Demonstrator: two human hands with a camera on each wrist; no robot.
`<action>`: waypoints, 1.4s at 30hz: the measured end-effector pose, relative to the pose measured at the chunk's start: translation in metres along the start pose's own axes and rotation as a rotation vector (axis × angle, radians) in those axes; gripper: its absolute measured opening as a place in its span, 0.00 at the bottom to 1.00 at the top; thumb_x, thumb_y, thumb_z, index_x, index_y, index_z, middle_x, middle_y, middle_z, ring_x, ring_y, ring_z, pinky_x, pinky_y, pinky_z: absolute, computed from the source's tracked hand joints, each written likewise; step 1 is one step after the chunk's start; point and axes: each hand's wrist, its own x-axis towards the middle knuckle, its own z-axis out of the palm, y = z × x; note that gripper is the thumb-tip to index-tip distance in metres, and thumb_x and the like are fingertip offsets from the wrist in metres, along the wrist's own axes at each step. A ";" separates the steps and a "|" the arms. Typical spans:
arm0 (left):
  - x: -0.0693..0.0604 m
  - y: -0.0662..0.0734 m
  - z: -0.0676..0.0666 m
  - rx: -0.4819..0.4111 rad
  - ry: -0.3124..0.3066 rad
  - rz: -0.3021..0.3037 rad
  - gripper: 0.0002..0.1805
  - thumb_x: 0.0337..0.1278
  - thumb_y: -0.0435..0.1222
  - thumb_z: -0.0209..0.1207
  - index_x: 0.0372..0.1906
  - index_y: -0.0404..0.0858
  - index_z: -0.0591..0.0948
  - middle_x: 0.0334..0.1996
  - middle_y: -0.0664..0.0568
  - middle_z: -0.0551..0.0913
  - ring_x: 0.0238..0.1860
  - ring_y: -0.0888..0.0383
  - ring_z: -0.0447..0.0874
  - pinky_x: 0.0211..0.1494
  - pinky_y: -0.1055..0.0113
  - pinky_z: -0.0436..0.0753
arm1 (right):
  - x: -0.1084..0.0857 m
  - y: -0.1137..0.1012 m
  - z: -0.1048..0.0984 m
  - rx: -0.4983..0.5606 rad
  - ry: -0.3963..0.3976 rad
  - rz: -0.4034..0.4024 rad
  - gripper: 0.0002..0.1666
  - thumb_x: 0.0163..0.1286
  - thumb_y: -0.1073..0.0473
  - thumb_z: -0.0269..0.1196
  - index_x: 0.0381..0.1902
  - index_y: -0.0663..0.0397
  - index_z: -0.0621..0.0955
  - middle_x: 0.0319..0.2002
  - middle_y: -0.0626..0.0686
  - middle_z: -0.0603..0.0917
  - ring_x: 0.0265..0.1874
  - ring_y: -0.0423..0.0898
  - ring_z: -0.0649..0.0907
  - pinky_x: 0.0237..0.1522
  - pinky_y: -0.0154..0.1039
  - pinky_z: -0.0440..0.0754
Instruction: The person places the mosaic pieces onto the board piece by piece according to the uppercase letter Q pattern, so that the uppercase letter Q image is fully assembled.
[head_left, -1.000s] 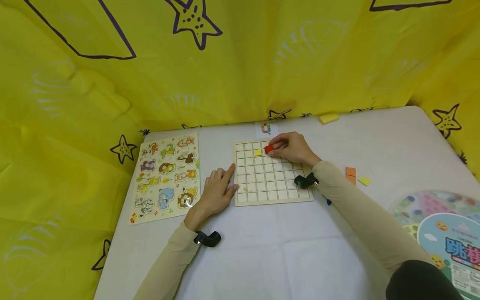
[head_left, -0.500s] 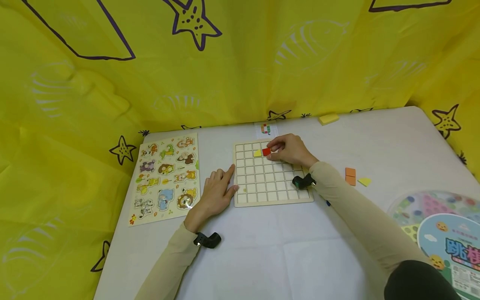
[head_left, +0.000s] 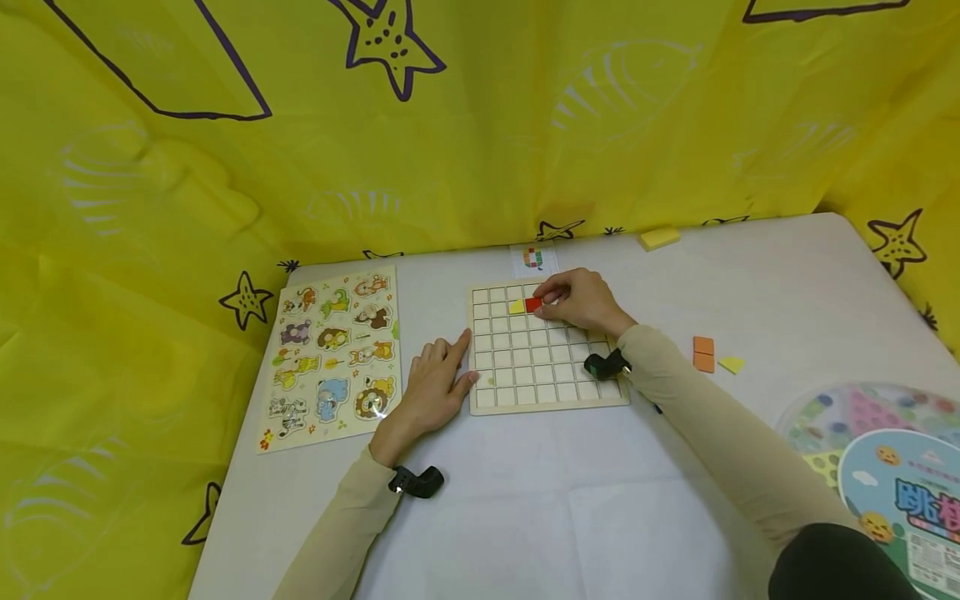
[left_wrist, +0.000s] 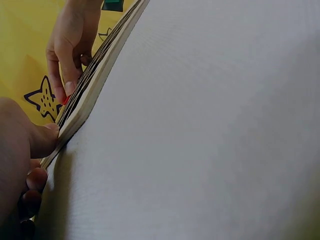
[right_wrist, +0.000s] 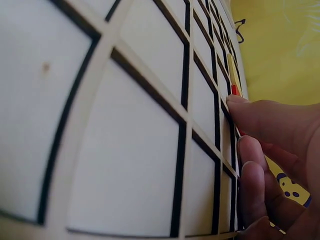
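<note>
A pale wooden grid board [head_left: 521, 357] lies on the white table. My right hand [head_left: 583, 300] pinches a red square tile [head_left: 532, 305] between thumb and fingers, at a cell near the board's far edge. Just left of it sits a yellow tile [head_left: 517, 307]. In the right wrist view the thumb presses on the red tile [right_wrist: 234, 90], close to the yellow tile [right_wrist: 230, 65]; whether the red one lies fully flat is unclear. My left hand [head_left: 431, 385] rests by the board's left side, its straight index finger and its thumb touching that edge.
A small picture card [head_left: 534, 259] lies beyond the board. An animal puzzle board [head_left: 330, 354] is at the left. Orange tiles [head_left: 703, 353] and a yellow piece [head_left: 731, 364] lie right, near a round game box [head_left: 900, 500]. A yellow block [head_left: 659, 239] sits at the back.
The red tile has moved slightly left and down to the cell beside the yellow tile, still in my right fingers. My left hand has stayed at the board's edge.
</note>
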 end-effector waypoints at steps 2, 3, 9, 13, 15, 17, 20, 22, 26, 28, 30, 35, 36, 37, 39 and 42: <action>0.000 0.001 0.000 0.000 0.001 0.002 0.37 0.78 0.42 0.57 0.83 0.35 0.62 0.39 0.49 0.69 0.42 0.51 0.61 0.45 0.59 0.58 | -0.001 0.000 -0.001 0.003 0.000 0.002 0.16 0.64 0.57 0.78 0.49 0.55 0.92 0.41 0.56 0.91 0.36 0.47 0.84 0.44 0.40 0.77; 0.000 0.001 0.000 0.000 0.001 0.003 0.37 0.78 0.42 0.57 0.83 0.35 0.62 0.39 0.49 0.69 0.42 0.51 0.61 0.45 0.59 0.58 | -0.001 0.000 -0.001 0.003 0.000 0.003 0.16 0.64 0.57 0.78 0.49 0.55 0.92 0.41 0.56 0.92 0.36 0.47 0.84 0.44 0.40 0.77; 0.000 0.004 0.000 -0.002 -0.002 0.010 0.37 0.78 0.42 0.57 0.83 0.35 0.62 0.39 0.48 0.69 0.42 0.51 0.61 0.45 0.59 0.58 | -0.005 0.001 -0.004 0.007 -0.006 0.002 0.18 0.64 0.57 0.78 0.51 0.55 0.91 0.42 0.56 0.92 0.37 0.47 0.84 0.43 0.39 0.77; 0.001 0.005 0.001 0.005 -0.007 0.010 0.37 0.78 0.42 0.57 0.83 0.36 0.62 0.40 0.49 0.69 0.42 0.51 0.61 0.45 0.60 0.58 | -0.010 0.003 -0.009 0.041 -0.019 0.005 0.21 0.66 0.56 0.77 0.55 0.56 0.90 0.44 0.56 0.91 0.39 0.47 0.84 0.44 0.36 0.77; 0.000 0.005 0.001 0.005 -0.012 0.010 0.36 0.79 0.42 0.56 0.83 0.36 0.61 0.40 0.48 0.69 0.42 0.52 0.61 0.45 0.60 0.57 | -0.015 0.004 -0.013 0.063 -0.021 0.012 0.22 0.67 0.56 0.76 0.57 0.56 0.89 0.45 0.57 0.91 0.41 0.47 0.84 0.45 0.35 0.78; 0.000 0.006 0.002 0.005 -0.010 0.015 0.36 0.79 0.42 0.56 0.83 0.35 0.62 0.40 0.49 0.69 0.42 0.52 0.61 0.45 0.60 0.57 | -0.020 0.005 -0.017 0.074 -0.015 0.026 0.22 0.69 0.55 0.75 0.58 0.56 0.89 0.46 0.57 0.90 0.42 0.46 0.85 0.46 0.34 0.79; -0.001 0.007 0.001 0.004 -0.010 0.013 0.36 0.79 0.42 0.56 0.83 0.35 0.62 0.40 0.49 0.68 0.42 0.52 0.60 0.45 0.60 0.57 | -0.028 0.006 -0.023 0.069 -0.001 0.037 0.21 0.71 0.53 0.73 0.58 0.56 0.89 0.46 0.57 0.90 0.43 0.47 0.85 0.47 0.34 0.79; -0.001 0.007 0.001 0.005 -0.010 0.010 0.36 0.78 0.42 0.57 0.83 0.35 0.62 0.40 0.49 0.68 0.42 0.52 0.60 0.45 0.60 0.57 | -0.034 0.006 -0.029 0.063 0.008 0.040 0.21 0.72 0.52 0.72 0.57 0.56 0.89 0.46 0.57 0.90 0.43 0.47 0.85 0.47 0.34 0.79; 0.000 0.005 0.002 0.015 -0.010 0.002 0.36 0.78 0.42 0.57 0.83 0.35 0.62 0.40 0.49 0.68 0.42 0.52 0.60 0.46 0.60 0.58 | -0.048 0.008 -0.043 0.017 -0.001 0.035 0.21 0.73 0.52 0.71 0.58 0.57 0.88 0.45 0.56 0.90 0.43 0.49 0.84 0.46 0.36 0.80; 0.000 0.005 0.002 0.019 -0.013 -0.001 0.37 0.79 0.42 0.57 0.83 0.36 0.61 0.40 0.49 0.68 0.43 0.52 0.61 0.46 0.60 0.58 | -0.055 0.010 -0.053 -0.023 -0.014 0.034 0.21 0.73 0.51 0.71 0.58 0.57 0.88 0.44 0.56 0.90 0.43 0.49 0.84 0.46 0.37 0.79; 0.001 0.005 0.003 0.021 -0.011 -0.001 0.36 0.79 0.42 0.57 0.83 0.35 0.62 0.40 0.48 0.68 0.43 0.51 0.61 0.46 0.59 0.58 | -0.064 0.012 -0.063 -0.060 -0.027 0.034 0.21 0.73 0.50 0.71 0.58 0.56 0.88 0.43 0.54 0.89 0.42 0.49 0.84 0.45 0.37 0.78; 0.000 0.005 0.001 0.009 -0.010 -0.013 0.37 0.79 0.42 0.57 0.84 0.35 0.61 0.41 0.47 0.68 0.43 0.51 0.61 0.46 0.59 0.58 | -0.088 0.020 -0.086 -0.102 -0.043 0.036 0.20 0.73 0.52 0.71 0.57 0.56 0.89 0.42 0.53 0.89 0.40 0.49 0.83 0.38 0.35 0.78; 0.000 0.005 0.001 0.010 -0.009 -0.016 0.37 0.79 0.43 0.57 0.84 0.36 0.61 0.41 0.47 0.68 0.43 0.51 0.61 0.46 0.59 0.58 | -0.093 0.022 -0.090 -0.109 -0.046 0.036 0.20 0.73 0.52 0.71 0.57 0.57 0.89 0.41 0.53 0.89 0.40 0.48 0.83 0.38 0.34 0.78; -0.001 0.005 0.001 0.010 -0.008 -0.018 0.37 0.79 0.43 0.57 0.84 0.36 0.61 0.41 0.47 0.68 0.43 0.51 0.61 0.46 0.59 0.58 | -0.097 0.024 -0.094 -0.119 -0.047 0.035 0.20 0.73 0.52 0.71 0.57 0.57 0.89 0.41 0.52 0.89 0.40 0.48 0.83 0.37 0.34 0.78; -0.001 0.004 0.001 0.014 -0.006 -0.019 0.37 0.79 0.43 0.57 0.84 0.36 0.61 0.42 0.47 0.68 0.43 0.50 0.61 0.47 0.59 0.58 | -0.105 0.030 -0.100 -0.146 -0.046 0.027 0.19 0.73 0.53 0.71 0.57 0.57 0.89 0.41 0.52 0.89 0.40 0.47 0.83 0.37 0.33 0.78; -0.001 0.003 0.001 0.015 -0.002 -0.015 0.37 0.79 0.43 0.56 0.84 0.36 0.61 0.42 0.46 0.69 0.43 0.50 0.62 0.47 0.59 0.58 | -0.115 0.040 -0.109 -0.191 -0.034 0.010 0.19 0.72 0.55 0.72 0.56 0.58 0.89 0.40 0.50 0.89 0.39 0.45 0.83 0.37 0.32 0.78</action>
